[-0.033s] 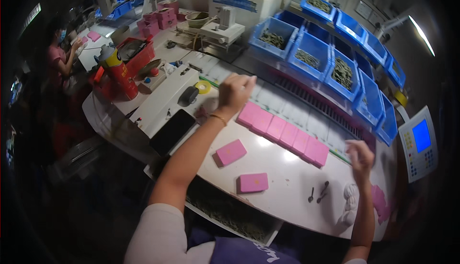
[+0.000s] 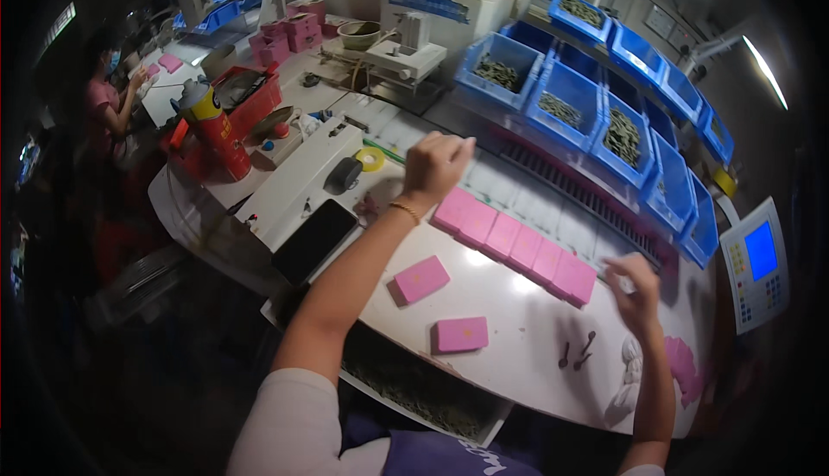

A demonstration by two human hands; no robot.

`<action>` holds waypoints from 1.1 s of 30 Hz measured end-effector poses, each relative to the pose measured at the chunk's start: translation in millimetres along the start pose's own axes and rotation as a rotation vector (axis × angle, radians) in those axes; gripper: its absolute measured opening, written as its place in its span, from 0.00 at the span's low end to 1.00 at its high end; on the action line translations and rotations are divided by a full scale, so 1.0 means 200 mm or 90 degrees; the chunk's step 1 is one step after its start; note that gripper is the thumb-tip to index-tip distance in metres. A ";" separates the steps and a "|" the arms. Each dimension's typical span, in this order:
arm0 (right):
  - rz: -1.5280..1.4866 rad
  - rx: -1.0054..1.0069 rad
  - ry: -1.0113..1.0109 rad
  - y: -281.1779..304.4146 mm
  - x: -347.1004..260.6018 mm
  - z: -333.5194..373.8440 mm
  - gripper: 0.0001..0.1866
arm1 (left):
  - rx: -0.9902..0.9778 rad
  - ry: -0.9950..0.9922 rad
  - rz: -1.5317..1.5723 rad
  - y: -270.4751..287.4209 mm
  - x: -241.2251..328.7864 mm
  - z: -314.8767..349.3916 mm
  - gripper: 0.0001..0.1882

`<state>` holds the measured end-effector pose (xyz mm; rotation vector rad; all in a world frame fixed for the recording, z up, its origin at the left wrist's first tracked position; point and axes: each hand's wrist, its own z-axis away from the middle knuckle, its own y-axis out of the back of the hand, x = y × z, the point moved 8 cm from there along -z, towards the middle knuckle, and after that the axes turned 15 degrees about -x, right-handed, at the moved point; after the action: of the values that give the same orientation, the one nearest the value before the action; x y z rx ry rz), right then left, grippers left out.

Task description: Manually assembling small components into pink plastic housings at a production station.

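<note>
My left hand (image 2: 437, 167) hovers over the far left end of a row of several pink packs (image 2: 521, 245). Its fingers are curled closed, and I cannot make out whether anything is in them. At the row's near right end is my right hand (image 2: 637, 293), slightly blurred, its fingers bent with a gap showing between them. No object shows in it. Two single pink packs, one farther left (image 2: 422, 280) and one nearer me (image 2: 462, 335), lie flat on the white table (image 2: 527, 368).
Blue bins (image 2: 566, 100) of dried leafy material stand behind a slotted strip. Dark small spoons (image 2: 583, 351) and a white cloth bundle (image 2: 631, 364) lie near my right forearm. Left are a phone (image 2: 316, 239), yellow tape (image 2: 370, 160) and a red spray can (image 2: 216, 135). A keypad display (image 2: 756, 260) stands right.
My right hand has moved a little left and down, toward the end of the row. The left hand has shifted slightly right. The packs stay put on the table.
</note>
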<state>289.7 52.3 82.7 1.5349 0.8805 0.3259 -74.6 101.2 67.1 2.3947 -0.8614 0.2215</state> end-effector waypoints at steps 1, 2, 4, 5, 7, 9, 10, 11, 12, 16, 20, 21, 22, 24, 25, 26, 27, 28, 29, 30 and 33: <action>0.009 -0.058 0.054 -0.10 -0.15 -0.15 0.15 | 0.016 -0.023 0.012 -0.02 0.01 -0.01 0.15; -0.008 -0.095 0.064 -0.19 -0.25 -0.28 0.17 | 0.023 -0.042 0.026 -0.04 0.01 -0.02 0.17; -0.006 -0.121 0.146 -0.34 -0.40 -0.55 0.16 | 0.027 -0.041 0.044 -0.05 -0.01 -0.01 0.18; -0.036 -0.132 0.125 -0.41 -0.41 -0.67 0.16 | 0.026 -0.061 0.067 -0.05 -0.01 0.00 0.19; -0.059 -0.167 0.088 -0.56 -0.37 -0.92 0.17 | 0.008 -0.032 0.075 -0.05 -0.04 0.01 0.20; -0.002 -0.172 0.078 -0.69 -0.31 -1.20 0.15 | 0.022 0.015 0.078 -0.04 -0.09 0.01 0.20; 0.053 -0.155 0.083 -0.75 -0.29 -1.34 0.13 | 0.037 0.005 0.086 -0.04 -0.10 0.01 0.20; -0.069 -0.154 0.044 -0.79 -0.22 -1.48 0.12 | 0.050 -0.005 0.091 -0.04 -0.09 0.01 0.20; -0.189 -0.149 0.006 -0.84 -0.15 -1.62 0.13 | 0.042 -0.005 0.096 -0.06 -0.10 0.01 0.20; -0.146 0.038 -0.151 -0.88 0.07 -2.05 0.20 | 0.018 0.023 0.116 -0.13 -0.13 0.03 0.19; -0.132 0.046 -0.260 -0.92 0.22 -2.19 0.25 | 0.012 0.068 0.136 -0.16 -0.18 0.05 0.19; -0.133 0.052 -0.233 -0.92 0.22 -2.21 0.25 | 0.009 0.084 0.139 -0.17 -0.19 0.05 0.19; -0.190 0.033 -0.244 -0.94 0.24 -2.23 0.24 | 0.011 0.090 0.140 -0.17 -0.20 0.05 0.19; -0.247 0.012 -0.258 -0.97 0.25 -2.25 0.23 | 0.007 0.107 0.143 -0.17 -0.21 0.05 0.20; -0.251 -0.017 -0.273 -0.98 0.25 -2.26 0.25 | 0.010 0.114 0.146 -0.17 -0.22 0.05 0.20; -0.256 -0.047 -0.288 -1.00 0.25 -2.27 0.28 | 0.005 0.116 0.148 -0.18 -0.22 0.05 0.20; -0.257 -0.047 -0.290 -0.99 0.25 -2.27 0.28 | 0.008 0.115 0.149 -0.18 -0.22 0.05 0.20; -0.254 -0.042 -0.282 -0.98 0.25 -2.27 0.29 | 0.011 0.115 0.151 -0.18 -0.22 0.06 0.20; -0.250 -0.037 -0.274 -0.97 0.24 -2.27 0.30 | 0.010 0.115 0.153 -0.18 -0.22 0.06 0.20; -0.245 -0.035 -0.268 -0.96 0.24 -2.27 0.30 | 0.012 0.113 0.148 -0.18 -0.22 0.06 0.20; -0.237 -0.024 -0.262 -0.95 0.24 -2.27 0.30 | 0.011 0.112 0.146 -0.19 -0.21 0.06 0.20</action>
<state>-44.5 399.4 -25.0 1.3049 0.8021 -0.2355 -84.4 140.6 25.6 2.2494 -1.0517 0.5235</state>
